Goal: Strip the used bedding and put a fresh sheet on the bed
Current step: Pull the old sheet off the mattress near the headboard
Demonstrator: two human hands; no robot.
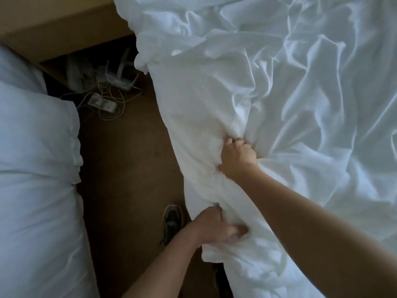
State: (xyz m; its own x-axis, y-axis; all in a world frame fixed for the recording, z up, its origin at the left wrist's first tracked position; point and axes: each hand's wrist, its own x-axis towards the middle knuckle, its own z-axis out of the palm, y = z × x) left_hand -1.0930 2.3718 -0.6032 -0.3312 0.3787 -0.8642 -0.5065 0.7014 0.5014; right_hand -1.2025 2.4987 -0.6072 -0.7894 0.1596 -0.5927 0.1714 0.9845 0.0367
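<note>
A crumpled white sheet [279, 82] covers the bed, filling the right side and top of the view, and hangs over the bed's left edge. My right hand [237, 159] grips a bunched fold of the sheet near that edge, fingers curled into the cloth. My left hand [217, 229] grips the sheet lower down along the same edge, closer to me, with its fingers dug into the fabric. Both forearms reach in from the bottom of the view.
A narrow strip of brown floor [124, 168] runs between this bed and a second white-covered bed [36, 168] on the left. A tangle of cables, a power strip [103, 102] and a router lie at the far end. A dark shoe [171, 222] stands beside the bed.
</note>
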